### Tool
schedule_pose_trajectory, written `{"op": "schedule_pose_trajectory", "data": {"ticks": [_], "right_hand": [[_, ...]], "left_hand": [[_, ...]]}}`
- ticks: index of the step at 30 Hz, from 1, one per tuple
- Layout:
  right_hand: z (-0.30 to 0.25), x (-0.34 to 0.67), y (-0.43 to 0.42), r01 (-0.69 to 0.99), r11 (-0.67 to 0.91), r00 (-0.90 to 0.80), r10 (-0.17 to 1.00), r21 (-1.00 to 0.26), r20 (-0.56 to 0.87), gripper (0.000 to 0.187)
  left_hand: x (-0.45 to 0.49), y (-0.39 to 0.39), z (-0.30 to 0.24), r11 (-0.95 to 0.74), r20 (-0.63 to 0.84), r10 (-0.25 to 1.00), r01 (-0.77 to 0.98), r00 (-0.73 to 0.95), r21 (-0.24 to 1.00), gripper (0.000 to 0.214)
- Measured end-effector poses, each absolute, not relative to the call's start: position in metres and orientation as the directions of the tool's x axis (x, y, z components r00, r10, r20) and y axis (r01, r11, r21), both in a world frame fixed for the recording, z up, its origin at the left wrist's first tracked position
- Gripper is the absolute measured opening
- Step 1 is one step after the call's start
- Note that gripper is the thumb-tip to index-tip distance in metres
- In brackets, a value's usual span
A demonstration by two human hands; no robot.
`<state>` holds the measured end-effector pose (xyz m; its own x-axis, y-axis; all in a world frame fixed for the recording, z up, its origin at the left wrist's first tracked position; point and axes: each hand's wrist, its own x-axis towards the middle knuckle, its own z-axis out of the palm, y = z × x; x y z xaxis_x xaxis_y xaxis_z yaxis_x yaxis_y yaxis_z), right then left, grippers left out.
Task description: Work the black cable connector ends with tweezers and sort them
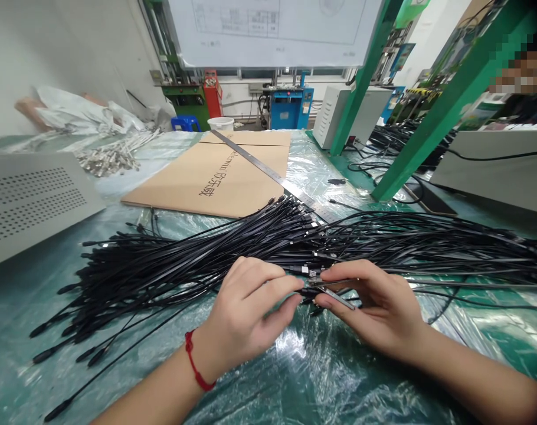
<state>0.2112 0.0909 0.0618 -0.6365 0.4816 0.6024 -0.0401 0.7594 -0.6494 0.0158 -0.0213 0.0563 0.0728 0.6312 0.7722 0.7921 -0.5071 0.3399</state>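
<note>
My left hand (255, 307), with a red cord bracelet on its wrist, pinches a black cable (310, 291) close to its plug end. My right hand (379, 307) is closed on small metal snips (339, 297), thumb on one arm and fingers on the other. The tips of the snips meet the cable end just beyond my left fingertips; exactly where they touch is too small to tell. Right behind both hands lies a large pile of black cables (162, 260), many with metal USB plugs toward the middle. A second bundle of black cables (428, 236) stretches to the right.
Clear plastic sheeting (162, 378) covers the green table. Beyond the pile, a steel ruler (259, 165) lies across flat cardboard (233, 177). A perforated grey metal box (33, 200) stands left, green posts (432, 112) right. White-grey cables (113, 156) lie at the back left.
</note>
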Motion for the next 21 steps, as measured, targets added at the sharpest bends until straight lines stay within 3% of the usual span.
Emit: {"op": "schedule_pose_trajectory", "data": {"ticks": [2,4,6,9,11,12,14,15,18,21], "right_hand": [[0.066,0.209,0.093,-0.077,0.515,-0.701,0.581,-0.854,0.414,0.022],[0.069,0.205,0.096,-0.089,0.149,-0.806,0.57,-0.985,0.159,0.022],[0.069,0.201,0.101,-0.048,-0.166,-0.883,0.468,-0.985,-0.036,0.027],[0.066,0.196,0.104,0.028,-0.353,-0.909,0.381,-0.935,-0.171,0.033],[0.064,0.196,0.104,0.029,-0.277,-0.888,0.433,-0.96,-0.152,0.032],[0.064,0.197,0.103,0.018,-0.163,-0.857,0.506,-0.987,-0.099,0.03],[0.063,0.201,0.1,0.012,0.211,-0.745,0.654,-0.977,0.132,0.023],[0.062,0.203,0.098,0.017,0.418,-0.681,0.67,-0.908,0.296,0.02],[0.062,0.211,0.091,0.016,0.813,-0.594,0.476,-0.582,0.649,0.029],[0.064,0.214,0.085,0.002,0.913,-0.621,0.321,-0.408,0.715,0.029]], "left_hand": [[0.015,-0.021,0.055,-0.511,0.773,0.629,0.796,0.089,0.324,0.021],[0.013,-0.022,0.053,-0.506,0.771,0.628,0.808,0.105,0.302,0.024],[0.012,-0.021,0.052,-0.493,0.778,0.617,0.829,0.118,0.265,0.025],[0.01,-0.021,0.054,-0.483,0.794,0.588,0.854,0.152,0.194,0.02],[0.011,-0.021,0.054,-0.482,0.79,0.589,0.859,0.173,0.172,0.017],[0.011,-0.021,0.055,-0.483,0.784,0.595,0.859,0.178,0.172,0.016],[0.012,-0.021,0.054,-0.483,0.771,0.612,0.856,0.178,0.185,0.016],[0.013,-0.021,0.054,-0.483,0.765,0.618,0.855,0.179,0.191,0.015],[0.015,-0.021,0.053,-0.476,0.756,0.626,0.861,0.189,0.18,0.013],[0.017,-0.021,0.055,-0.452,0.753,0.63,0.878,0.189,0.157,0.009]]}}
